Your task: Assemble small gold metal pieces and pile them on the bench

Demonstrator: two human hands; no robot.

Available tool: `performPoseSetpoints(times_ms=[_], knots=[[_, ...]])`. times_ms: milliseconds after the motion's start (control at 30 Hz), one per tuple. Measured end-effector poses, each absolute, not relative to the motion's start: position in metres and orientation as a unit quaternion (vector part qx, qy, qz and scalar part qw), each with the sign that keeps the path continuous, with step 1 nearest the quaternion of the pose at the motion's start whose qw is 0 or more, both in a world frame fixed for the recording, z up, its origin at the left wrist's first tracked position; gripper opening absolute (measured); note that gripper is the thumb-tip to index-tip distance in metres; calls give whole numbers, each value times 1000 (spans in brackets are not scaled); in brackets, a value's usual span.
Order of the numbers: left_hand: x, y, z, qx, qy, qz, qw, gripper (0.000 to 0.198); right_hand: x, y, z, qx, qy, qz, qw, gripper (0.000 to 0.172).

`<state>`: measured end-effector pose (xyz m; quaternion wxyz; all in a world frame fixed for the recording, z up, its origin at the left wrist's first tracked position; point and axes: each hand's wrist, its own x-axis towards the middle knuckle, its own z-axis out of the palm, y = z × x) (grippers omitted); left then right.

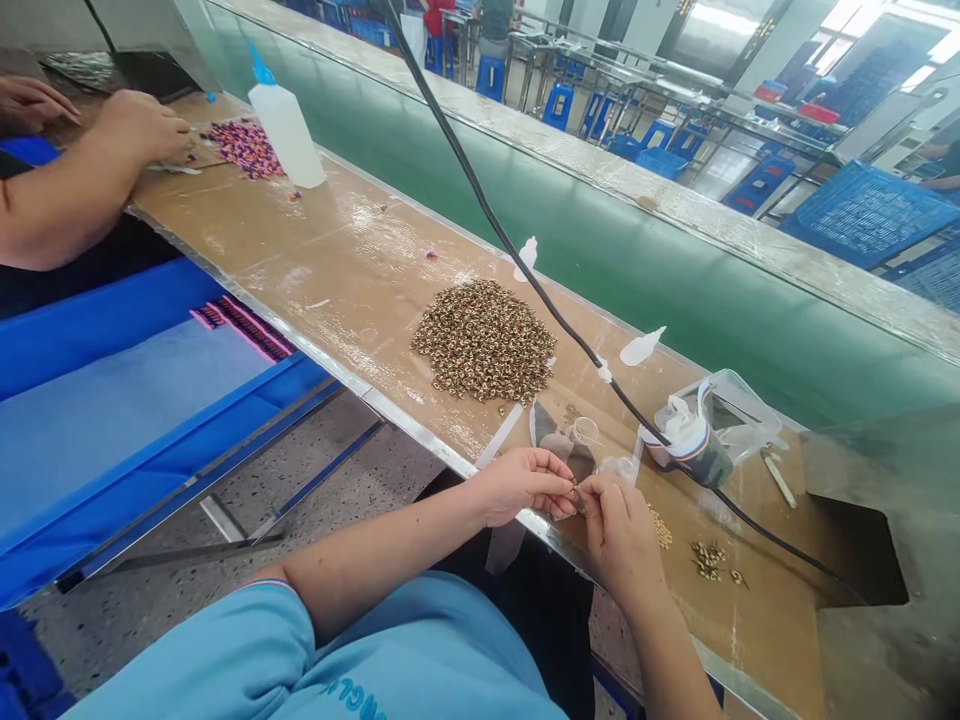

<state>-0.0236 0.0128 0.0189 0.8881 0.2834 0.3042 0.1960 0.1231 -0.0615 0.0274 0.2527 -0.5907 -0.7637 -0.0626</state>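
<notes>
My left hand and my right hand meet over the front edge of the bench, fingertips pinched together. Between them is a tiny dark piece, too small to name. Just behind my fingers lies a grey and brown cloth. Further back and to the left spreads a big heap of small gold and dark pieces. To the right of my right hand are some small pale beads and a little group of gold and dark pieces.
Two small white bottles lie along the back edge. A black cable hangs across the bench. A clear plastic box stands at right. At left, a co-worker's hand is near purple-pink pieces and a large bottle.
</notes>
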Motion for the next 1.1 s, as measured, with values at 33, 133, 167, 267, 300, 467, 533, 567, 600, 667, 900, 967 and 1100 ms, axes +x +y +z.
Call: performPoseSetpoints(times_ms=[33,133,167,267,300,467,533,567,600,667,900,967,1100], knots=[[-24,13,19,282,304,195,889,43,123,-62,27,-589,-765,-60,255,13],[-25,13,18,281,300,195,891,46,121,-62,26,-586,-763,-42,271,14],[-25,13,17,282,298,197,891,46,121,-62,25,-586,-761,-35,276,14],[-25,12,15,288,291,205,889,47,122,-62,24,-588,-758,-17,281,13],[-25,11,14,289,290,212,887,47,122,-63,24,-590,-757,-14,280,12],[-23,5,11,300,278,268,872,45,123,-70,25,-623,-711,-5,326,9],[-24,2,11,315,278,293,859,43,120,-73,24,-642,-682,8,351,10],[-24,1,10,324,279,302,852,41,118,-75,24,-648,-672,17,358,11],[-24,0,10,333,279,306,847,40,116,-76,23,-652,-666,25,362,12],[-24,-2,9,352,277,309,839,39,111,-78,22,-654,-658,36,371,13],[-23,-6,7,395,277,330,811,36,105,-79,14,-657,-648,11,386,12],[-23,-7,7,399,278,330,809,36,106,-81,11,-652,-655,-17,382,9],[-23,-8,7,401,275,324,811,36,108,-85,6,-642,-667,-71,371,8]])
